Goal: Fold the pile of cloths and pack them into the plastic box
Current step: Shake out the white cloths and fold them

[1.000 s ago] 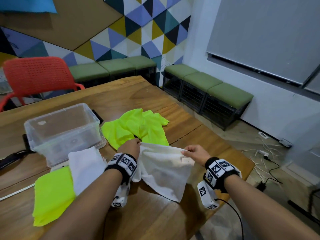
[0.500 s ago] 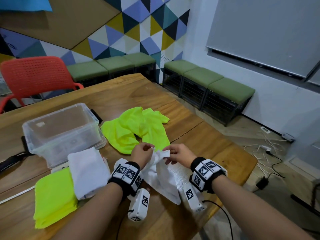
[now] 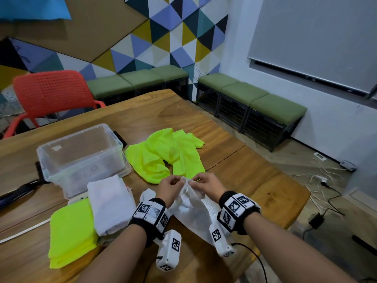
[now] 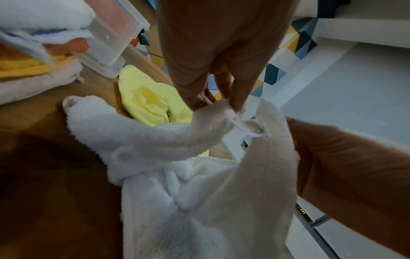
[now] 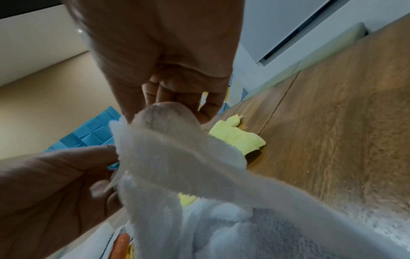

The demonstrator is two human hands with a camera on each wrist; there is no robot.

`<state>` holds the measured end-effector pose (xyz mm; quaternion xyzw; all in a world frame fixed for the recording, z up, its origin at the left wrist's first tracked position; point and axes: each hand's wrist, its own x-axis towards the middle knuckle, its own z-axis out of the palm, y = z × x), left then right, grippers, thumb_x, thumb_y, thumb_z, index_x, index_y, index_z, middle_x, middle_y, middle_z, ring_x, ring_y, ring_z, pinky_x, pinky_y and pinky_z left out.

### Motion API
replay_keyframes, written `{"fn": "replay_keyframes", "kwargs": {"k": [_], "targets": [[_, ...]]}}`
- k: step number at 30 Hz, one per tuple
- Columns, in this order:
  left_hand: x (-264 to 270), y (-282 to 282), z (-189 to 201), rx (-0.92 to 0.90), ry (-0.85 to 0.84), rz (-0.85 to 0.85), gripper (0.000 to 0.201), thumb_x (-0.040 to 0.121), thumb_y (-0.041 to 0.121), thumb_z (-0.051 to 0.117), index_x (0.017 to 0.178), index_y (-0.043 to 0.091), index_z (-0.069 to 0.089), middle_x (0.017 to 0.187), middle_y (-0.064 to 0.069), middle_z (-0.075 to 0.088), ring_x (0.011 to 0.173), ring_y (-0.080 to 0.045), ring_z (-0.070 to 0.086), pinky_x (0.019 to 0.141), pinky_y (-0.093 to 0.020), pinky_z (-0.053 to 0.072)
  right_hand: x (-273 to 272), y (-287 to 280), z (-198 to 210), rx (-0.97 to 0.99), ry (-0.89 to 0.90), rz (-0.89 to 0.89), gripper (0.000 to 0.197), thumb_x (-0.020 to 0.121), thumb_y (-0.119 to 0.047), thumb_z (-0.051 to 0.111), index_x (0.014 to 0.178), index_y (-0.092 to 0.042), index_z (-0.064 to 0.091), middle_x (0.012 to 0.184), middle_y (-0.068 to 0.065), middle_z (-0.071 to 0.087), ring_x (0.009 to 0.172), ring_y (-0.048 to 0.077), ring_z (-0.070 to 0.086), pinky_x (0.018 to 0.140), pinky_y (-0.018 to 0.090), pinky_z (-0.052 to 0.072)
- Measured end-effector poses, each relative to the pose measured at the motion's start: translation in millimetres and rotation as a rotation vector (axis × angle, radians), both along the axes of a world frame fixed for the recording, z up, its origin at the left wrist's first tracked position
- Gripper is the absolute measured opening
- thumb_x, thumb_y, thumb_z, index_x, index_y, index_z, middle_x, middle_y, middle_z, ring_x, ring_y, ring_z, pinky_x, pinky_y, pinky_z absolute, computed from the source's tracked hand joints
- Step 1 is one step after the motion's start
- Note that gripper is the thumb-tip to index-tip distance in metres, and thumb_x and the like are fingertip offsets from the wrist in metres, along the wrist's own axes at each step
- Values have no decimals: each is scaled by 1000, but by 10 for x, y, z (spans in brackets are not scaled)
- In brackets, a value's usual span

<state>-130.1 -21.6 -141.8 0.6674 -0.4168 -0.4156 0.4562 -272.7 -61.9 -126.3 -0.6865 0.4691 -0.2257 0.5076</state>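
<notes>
A white terry cloth point(image 3: 192, 209) hangs between both hands above the wooden table point(image 3: 234, 172). My left hand point(image 3: 170, 187) pinches one upper corner of this white cloth point(image 4: 177, 157), and my right hand point(image 3: 207, 183) pinches the other corner of the white cloth point(image 5: 177, 157) right beside it. The two corners are almost touching. Behind the hands lies an unfolded neon yellow cloth point(image 3: 165, 156). The clear plastic box point(image 3: 81, 156) stands at the left with nothing in it that I can see. In front of it sit a folded white cloth point(image 3: 109, 203) and a folded neon yellow cloth point(image 3: 71, 229).
A red chair point(image 3: 51, 94) stands behind the table's far left side. The table's right edge point(image 3: 293, 205) is near my right arm, with cables on the floor point(image 3: 324, 186) beyond. A dark strap or cable point(image 3: 18, 190) lies left of the box.
My hands were spread apart with the white cloth stretched between them. They have come together, so the two held corners meet and the cloth hangs doubled.
</notes>
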Motion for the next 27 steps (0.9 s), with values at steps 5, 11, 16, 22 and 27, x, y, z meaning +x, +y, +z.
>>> {"fn": "replay_keyframes", "kwargs": {"k": [5,11,16,22,27], "targets": [[15,45,-18,-32,14,-3,20,89,5,59,106,-3,65,94,-13,65,86,-18,61,66,-12,47,107,-18,-114,-59,126,-37,33,86,-25,65,57,-22,51,55,-3,49,47,3,45,51,23,38],[55,7,21,-23,74,-26,24,89,12,60,108,-1,67,99,-19,69,78,-14,59,71,-20,48,142,-48,-108,-119,199,-78,34,86,-29,64,56,-25,48,56,-6,50,55,9,47,61,27,39],[105,-14,73,-53,-26,-118,23,87,16,64,104,1,69,92,-11,69,75,-9,60,65,-14,47,134,-68,-55,-119,142,-78,32,83,-36,67,58,-25,52,59,-4,54,64,16,53,62,31,42],[21,-5,100,-91,-38,-129,24,86,16,65,105,2,70,99,-15,71,84,-15,62,75,-23,49,106,-89,-29,-96,151,-116,30,84,-28,67,59,-24,51,62,0,56,69,20,56,66,38,49],[17,-29,140,-109,-107,-155,23,89,14,61,106,1,69,101,-16,70,79,-11,59,62,-10,44,42,-39,28,-118,116,-96,30,85,-29,66,61,-20,51,62,2,54,63,17,51,61,28,41]]}}
